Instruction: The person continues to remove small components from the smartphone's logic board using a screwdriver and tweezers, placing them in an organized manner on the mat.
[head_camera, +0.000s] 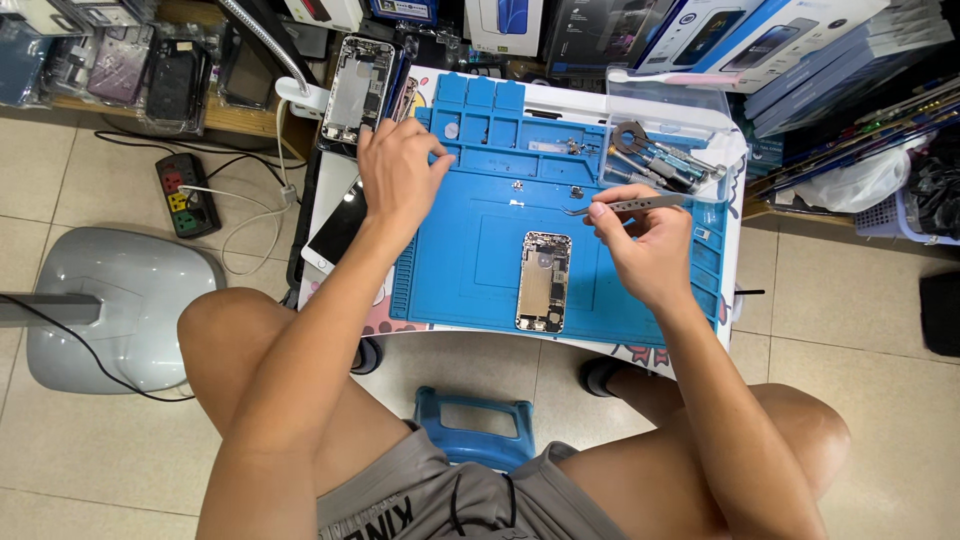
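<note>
Head view, looking down past bare knees at a small worktop (640, 352) under a blue mat (480, 250). Right hand (640, 245) pinching steel tweezers (625, 206) at mid-shank, tips aimed left over the mat's middle. Left hand (400, 175) at the mat's far left edge, fingers curled, resting there, apparently holding nothing. Opened phone shell (543, 281) lying flat, centre-near, apart from both hands. Second shell (360, 85) propped far left. Clear tool tray (668, 140) far right. Probably light, stiff, slippery and fragile inside; best gripped by the metal side rails.
</note>
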